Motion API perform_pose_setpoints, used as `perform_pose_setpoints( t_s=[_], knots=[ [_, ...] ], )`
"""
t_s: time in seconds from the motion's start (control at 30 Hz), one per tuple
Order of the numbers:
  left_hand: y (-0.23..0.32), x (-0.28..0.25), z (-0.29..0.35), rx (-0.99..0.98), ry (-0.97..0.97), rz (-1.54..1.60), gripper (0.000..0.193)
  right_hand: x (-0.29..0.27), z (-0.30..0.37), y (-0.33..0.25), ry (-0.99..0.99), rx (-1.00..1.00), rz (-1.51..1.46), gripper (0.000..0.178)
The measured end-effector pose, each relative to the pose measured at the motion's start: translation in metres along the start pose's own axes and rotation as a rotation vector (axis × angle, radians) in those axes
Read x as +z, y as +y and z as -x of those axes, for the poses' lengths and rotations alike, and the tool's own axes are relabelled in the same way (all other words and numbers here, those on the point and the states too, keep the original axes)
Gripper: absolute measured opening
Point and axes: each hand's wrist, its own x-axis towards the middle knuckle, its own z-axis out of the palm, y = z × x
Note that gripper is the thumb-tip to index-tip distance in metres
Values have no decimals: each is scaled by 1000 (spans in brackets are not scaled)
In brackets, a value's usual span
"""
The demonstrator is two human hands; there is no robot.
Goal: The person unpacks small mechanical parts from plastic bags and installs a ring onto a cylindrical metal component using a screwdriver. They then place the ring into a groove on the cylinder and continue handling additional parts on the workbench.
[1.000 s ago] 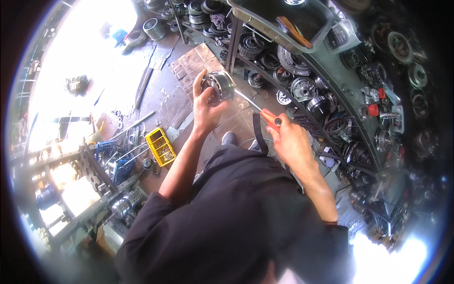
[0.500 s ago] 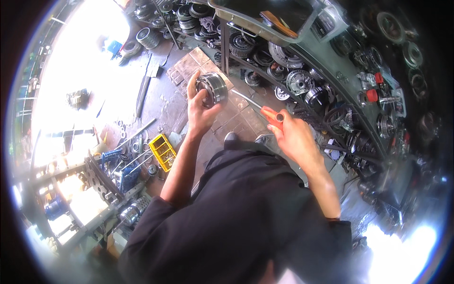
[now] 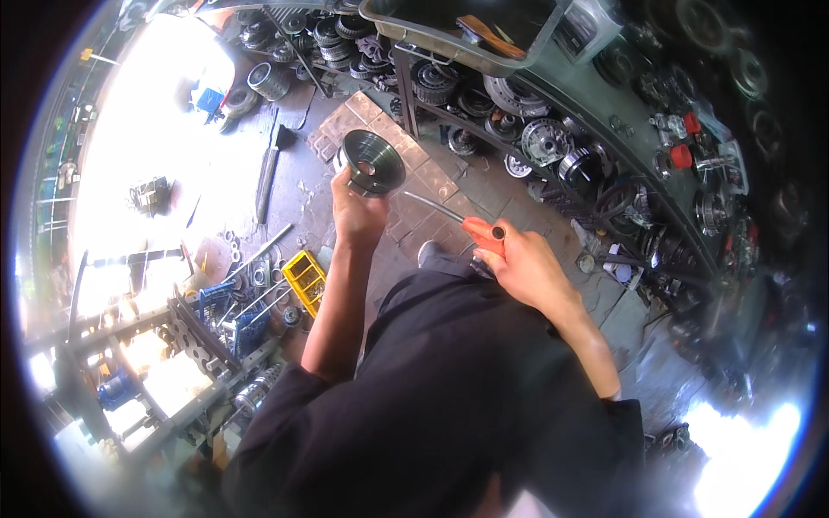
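From where I stand, the left hand (image 3: 361, 211) is clamped on the near left edge of a round metal drum (image 3: 385, 166), holding it up in the air above the floor; part of that grip is hidden under the rim, so I can't tell how every finger sits. The right hand (image 3: 528, 263) is closed around the handle of an orange tool (image 3: 480, 230) with a thin metal shaft (image 3: 436, 207)

The relation that counts is between shaft and drum: from the right hand the drum lies to the left and farther out, and the tool's long axis runs along just that slant — its tip stops just beside the drum's near right rim, apparently without touching. The left hand is plainly the nearer of the two to the drum

As for the drum itself, it has no real long axis, being short and wide — its open mouth faces up toward the person's head, tipped a little to the right, with a round hole showing in its floor. Near and to the left sits a yellow tray (image 3: 294, 261) of small parts; gear parts (image 3: 548, 142) crowd the shelving on the far right
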Motion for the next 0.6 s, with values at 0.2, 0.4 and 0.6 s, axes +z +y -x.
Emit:
perform_pose_setpoints(
  t_s=[0.2,0.4,0.6],
  knots=[
    [0,29,4,76,-81,-63,34,-8,-20,23,189,133,-102,41],
    [2,61,11,396,-110,-696,19,-30,-21,40,94,109,-202,41],
    [1,63,12,248,-102,-583,13,-30,-22,42,79,53,-96,47]
  ],
)
